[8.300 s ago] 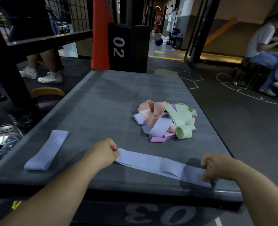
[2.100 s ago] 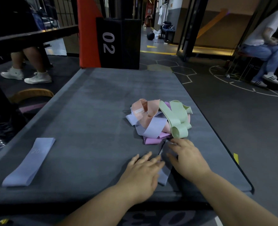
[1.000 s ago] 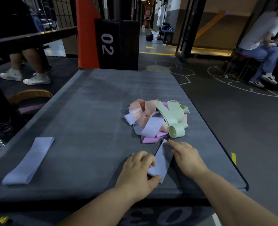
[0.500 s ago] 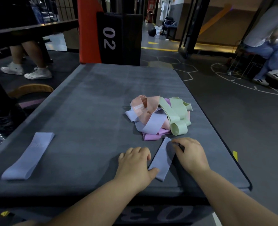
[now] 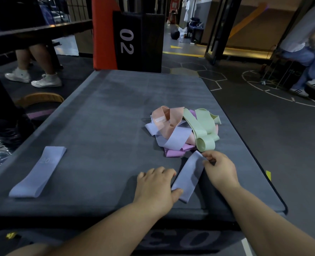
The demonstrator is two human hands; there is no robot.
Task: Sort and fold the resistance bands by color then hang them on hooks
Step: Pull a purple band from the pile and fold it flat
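Left hand (image 5: 154,187) and right hand (image 5: 220,170) grip folded band (image 5: 190,174); tangled pile (image 5: 180,130) just beyond.

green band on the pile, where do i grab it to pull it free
Pinch the green band at its curled loop end nearest you, from above: that end sits on top of the pile, uncovered, with its loop standing open.

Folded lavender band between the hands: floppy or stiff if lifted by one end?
Probably floppy: bands in the pile curl and slump. Likely light: folded lavender band lies thin and flat. Fold may open unless pinched, as right hand does at its far end.
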